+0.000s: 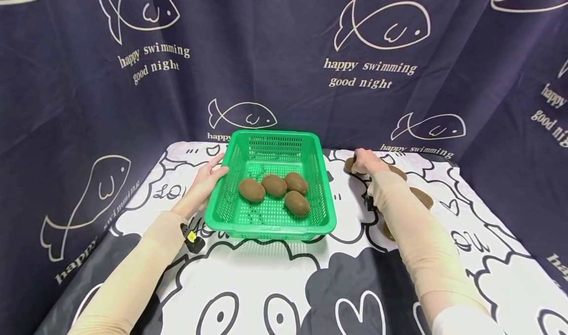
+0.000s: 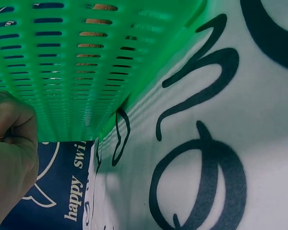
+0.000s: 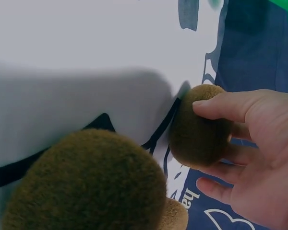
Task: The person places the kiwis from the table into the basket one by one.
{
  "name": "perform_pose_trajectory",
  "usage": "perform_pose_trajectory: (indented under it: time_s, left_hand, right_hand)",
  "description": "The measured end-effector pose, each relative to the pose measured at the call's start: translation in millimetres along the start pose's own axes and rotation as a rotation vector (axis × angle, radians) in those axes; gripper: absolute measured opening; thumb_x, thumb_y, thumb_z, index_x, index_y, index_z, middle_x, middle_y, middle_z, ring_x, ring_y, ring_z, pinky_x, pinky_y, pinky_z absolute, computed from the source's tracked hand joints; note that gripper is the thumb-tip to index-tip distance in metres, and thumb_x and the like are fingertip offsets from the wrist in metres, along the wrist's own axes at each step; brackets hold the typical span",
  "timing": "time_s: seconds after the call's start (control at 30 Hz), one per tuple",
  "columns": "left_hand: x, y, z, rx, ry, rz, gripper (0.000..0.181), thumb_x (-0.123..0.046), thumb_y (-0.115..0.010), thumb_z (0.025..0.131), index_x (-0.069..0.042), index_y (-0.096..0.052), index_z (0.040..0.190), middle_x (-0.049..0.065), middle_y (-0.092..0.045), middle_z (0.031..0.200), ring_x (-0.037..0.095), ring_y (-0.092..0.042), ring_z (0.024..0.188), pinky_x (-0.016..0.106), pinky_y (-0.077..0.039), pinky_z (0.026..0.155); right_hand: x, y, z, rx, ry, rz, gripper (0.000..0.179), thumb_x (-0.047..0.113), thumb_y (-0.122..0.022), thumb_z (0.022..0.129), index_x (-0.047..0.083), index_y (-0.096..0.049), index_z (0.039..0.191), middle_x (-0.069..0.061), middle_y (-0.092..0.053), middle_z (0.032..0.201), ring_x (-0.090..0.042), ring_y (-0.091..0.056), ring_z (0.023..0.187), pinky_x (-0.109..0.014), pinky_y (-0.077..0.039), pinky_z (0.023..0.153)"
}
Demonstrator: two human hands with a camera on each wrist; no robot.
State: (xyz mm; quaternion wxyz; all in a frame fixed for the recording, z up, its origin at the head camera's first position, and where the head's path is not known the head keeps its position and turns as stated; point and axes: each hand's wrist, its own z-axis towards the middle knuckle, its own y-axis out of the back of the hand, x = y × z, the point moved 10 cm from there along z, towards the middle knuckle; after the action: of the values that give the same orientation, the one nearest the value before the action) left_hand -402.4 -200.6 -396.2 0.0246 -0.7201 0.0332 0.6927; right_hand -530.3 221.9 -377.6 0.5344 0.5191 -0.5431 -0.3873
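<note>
A green plastic basket (image 1: 272,233) with slotted walls stands in the middle of the table. Several brown kiwis (image 1: 252,190) lie on its floor. My left hand (image 1: 205,182) holds the basket's left rim, thumb on top; in the left wrist view that hand shows at the left edge, against the slotted wall. Over at the far right of the table, my right hand (image 1: 367,161) grips another kiwi (image 3: 199,132), thumb on one side and fingers on the other. Close to the right wrist camera is a large fuzzy kiwi (image 3: 86,184), partly covering one behind it.
More kiwis (image 1: 421,197) lie on the right of the table, partly hidden by my right forearm. A white cloth (image 1: 262,271) with black drawings covers the table. Behind the basket hangs a dark blue curtain (image 1: 293,79) with fish and lettering.
</note>
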Motion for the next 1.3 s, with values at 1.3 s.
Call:
perform_pose_trajectory:
  time_s: [1.3]
  left_hand:
    - [-4.7, -3.1, -5.8, 0.005, -0.006, -0.013, 0.06, -0.019, -0.043, 0.103, -0.024, -0.015, 0.156, 0.028, -0.039, 0.146, 0.008, -0.067, 0.093, 0.051, -0.048, 0.104]
  right_hand:
    - [66, 57, -20.2, -0.187, 0.192, 0.121, 0.045, 0.024, -0.072, 0.08, -0.003, -0.059, 0.112, -0.023, -0.063, 0.107, -0.036, -0.059, 0.095, -0.048, -0.052, 0.08]
